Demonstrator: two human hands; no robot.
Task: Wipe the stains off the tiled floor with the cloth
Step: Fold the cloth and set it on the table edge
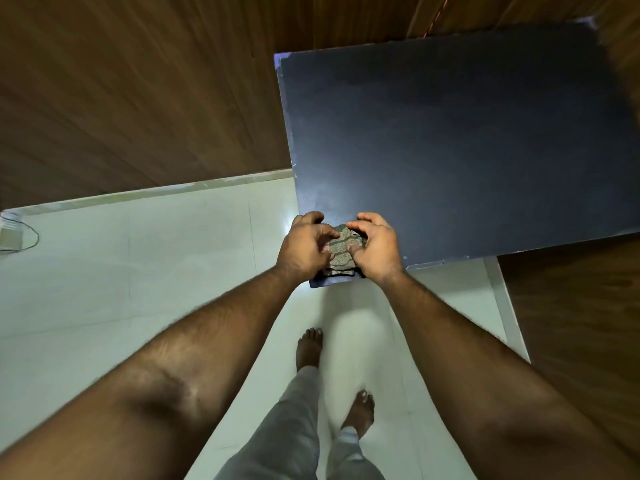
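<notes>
Standing over a dark desk [450, 140] set against wood-panelled walls [138, 91], both arms stretched forward and down. At the desk's near left corner, a bunched cloth [341, 245], greyish-olive with darker stripes, resting on the desk top between the two hands. Left hand [306, 245] curled against the cloth's left side, thumb and forefinger pinching a fold near the top. Right hand [375, 247] arched over the cloth's right side, fingertips pressed into the fabric and thumb hooked in at the front edge; each grip closed on the cloth. Below the cloth, a dark folded layer [334, 277] peeking out at the desk's very edge, too shadowed to tell whether part of the same cloth. Pale tiled floor [138, 271] spreading to the left and under the arms, with faint grout lines and a bright glare spot just left of the desk corner. No stains clearly made out on the tiles from here. Two bare feet [309, 348] on the tiles, grey trouser legs [294, 427] above them. At far left, a thin cable [29, 237] looping over the floor by the skirting. No writing, labels or brand marks legible anywhere.
</notes>
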